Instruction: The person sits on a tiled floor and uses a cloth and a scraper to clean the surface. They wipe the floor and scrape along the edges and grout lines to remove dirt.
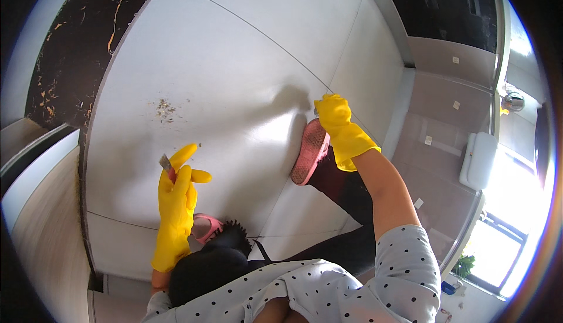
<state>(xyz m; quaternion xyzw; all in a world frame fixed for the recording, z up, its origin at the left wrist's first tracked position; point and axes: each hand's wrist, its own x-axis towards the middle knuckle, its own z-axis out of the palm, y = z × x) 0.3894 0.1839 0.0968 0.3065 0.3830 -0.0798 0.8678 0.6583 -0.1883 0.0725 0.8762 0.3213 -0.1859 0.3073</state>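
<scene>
My left hand (175, 208), in a yellow rubber glove, is low over the pale floor on the left. It holds a small red-handled tool (168, 168) with a flat greyish end; whether that end is a blade or bristles, I cannot tell. Two of its fingers stick out. My right hand (335, 117), gloved the same way, is closed just above a pink shoe (311, 151). A bit of something grey peeks out at its fingertips, too little to name. Beyond the left hand lies a small scatter of crumbly debris (165, 110) on the floor.
Pale floor tiles (246, 59) spread between dark gold-veined stone (76, 53) at the left and glossy grey cabinets (446, 112) at the right. A wood-grained panel (50, 235) stands at the lower left. My other pink shoe (205, 228) is beside the left glove.
</scene>
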